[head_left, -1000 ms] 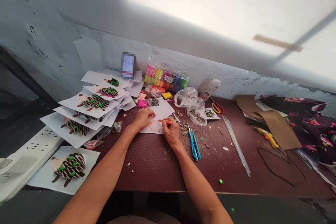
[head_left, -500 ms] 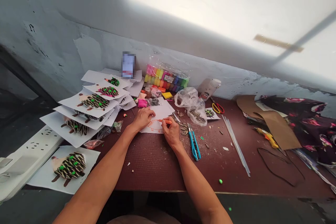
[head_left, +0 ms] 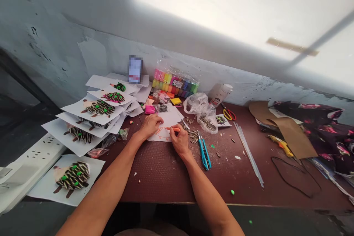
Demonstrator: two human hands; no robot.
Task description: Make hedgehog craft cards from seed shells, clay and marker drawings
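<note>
An orange pen (head_left: 173, 129) is gripped in my right hand (head_left: 180, 139), its tip on a white sheet of paper (head_left: 159, 137). Orange outlines of a rounded shape with short legs show on that sheet. My left hand (head_left: 151, 124) lies on the sheet's left part, fingers extended and pressing on it. Just beyond are more white paper (head_left: 170, 114), a pink clay packet (head_left: 150, 109) and striped seeds (head_left: 193, 135) scattered to the right. Blue-handled scissors (head_left: 205, 155) rest right of my right hand.
Stacked sheets with seed hedgehogs (head_left: 99, 107) and a white power strip (head_left: 33, 162) are at left. Behind stand a phone (head_left: 135, 69), coloured clay tubs (head_left: 175, 83) and a white bottle (head_left: 221, 94). Clear sticks (head_left: 249, 153) and a yellow glue gun (head_left: 284, 146) lie right.
The pen in my right hand has shifted slightly to the left over the sheet, and a little more orange line shows. My left hand stays in place.
</note>
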